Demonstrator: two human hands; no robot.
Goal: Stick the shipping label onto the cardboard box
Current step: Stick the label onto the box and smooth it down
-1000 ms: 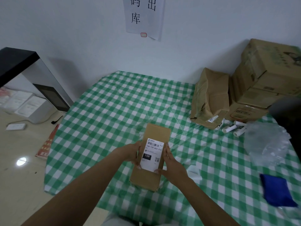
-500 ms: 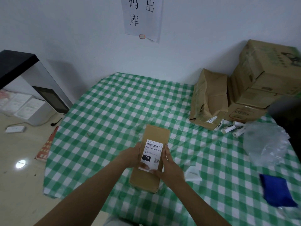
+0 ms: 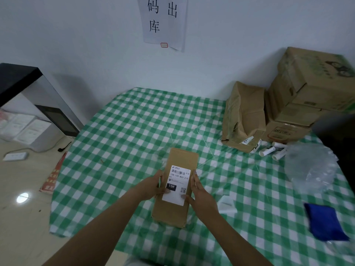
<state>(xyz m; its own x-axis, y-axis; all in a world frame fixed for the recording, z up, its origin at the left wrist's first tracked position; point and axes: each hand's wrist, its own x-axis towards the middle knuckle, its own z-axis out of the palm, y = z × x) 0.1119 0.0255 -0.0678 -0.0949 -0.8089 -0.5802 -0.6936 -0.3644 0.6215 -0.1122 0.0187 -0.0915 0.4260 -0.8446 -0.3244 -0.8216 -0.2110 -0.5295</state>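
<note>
Nearby, plastic bag (image 3: pixel 311 167), blue cloth (image 3: pixel 324 223).

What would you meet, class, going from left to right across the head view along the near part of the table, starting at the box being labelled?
Left hand → shipping label on the cardboard box → right hand → small white scrap → blue cloth.

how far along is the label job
Done: the label lies flat on top of the box, which rests on the tablecloth. In hand: the left hand and right hand flank it, thumbs pressing its lower edge. Left: likely smoothing the corners, then letting go.
</note>
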